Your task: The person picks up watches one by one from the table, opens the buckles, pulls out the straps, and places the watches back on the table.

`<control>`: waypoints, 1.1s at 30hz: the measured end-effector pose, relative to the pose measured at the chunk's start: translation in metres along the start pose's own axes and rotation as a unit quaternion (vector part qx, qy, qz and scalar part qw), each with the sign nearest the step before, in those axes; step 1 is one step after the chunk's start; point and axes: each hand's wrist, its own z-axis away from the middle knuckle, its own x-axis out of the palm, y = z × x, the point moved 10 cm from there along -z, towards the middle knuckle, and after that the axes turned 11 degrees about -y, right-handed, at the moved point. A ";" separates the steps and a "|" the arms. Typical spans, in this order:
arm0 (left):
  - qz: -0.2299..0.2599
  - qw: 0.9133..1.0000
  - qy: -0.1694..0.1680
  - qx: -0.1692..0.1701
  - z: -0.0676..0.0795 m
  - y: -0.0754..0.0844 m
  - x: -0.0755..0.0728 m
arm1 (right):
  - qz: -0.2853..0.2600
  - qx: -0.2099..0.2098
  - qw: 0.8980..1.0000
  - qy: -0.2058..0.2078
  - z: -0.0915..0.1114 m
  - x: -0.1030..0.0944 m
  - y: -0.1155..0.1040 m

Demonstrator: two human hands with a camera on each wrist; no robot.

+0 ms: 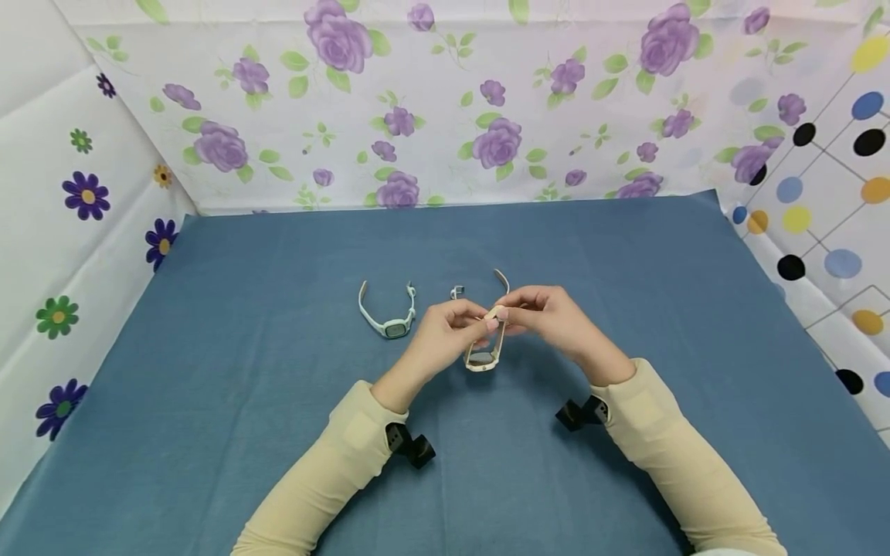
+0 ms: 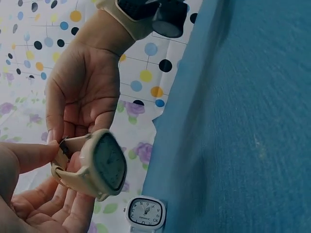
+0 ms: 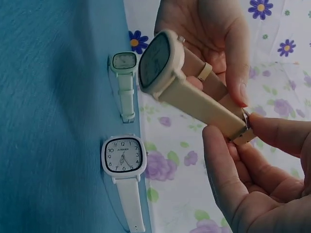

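Both hands hold a cream wristwatch [image 1: 482, 361] off the cloth, its strap bent into a loop with the dial end hanging toward the person. My left hand [image 1: 445, 330] pinches the strap near the buckle [image 2: 63, 145] between thumb and fingers. From the other side, my right hand [image 1: 552, 320] grips the strap end at the buckle with thumb and fingertips, seen close in the right wrist view. Behind the hands lies a white wristwatch [image 3: 124, 156], mostly covered in the head view. A pale green wristwatch [image 1: 396, 329] lies left of them with its strap open.
Blue cloth [image 1: 229, 386] covers the table. A white sheet with purple roses [image 1: 497, 143] hangs at the back, and patterned sheets stand at both sides. Black wrist cameras [image 1: 410, 446] are strapped to both sleeves.
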 end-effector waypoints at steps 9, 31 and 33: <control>0.005 1.000 0.008 0.001 0.000 0.001 -0.001 | -0.037 -0.015 0.999 -0.009 -0.001 0.002 0.001; 0.028 0.999 0.025 0.016 -0.001 0.000 -0.004 | -0.075 0.023 0.996 0.039 -0.003 -0.001 0.010; 0.029 0.999 0.026 0.016 -0.001 0.000 -0.004 | -0.078 0.022 0.996 0.041 -0.004 0.000 0.010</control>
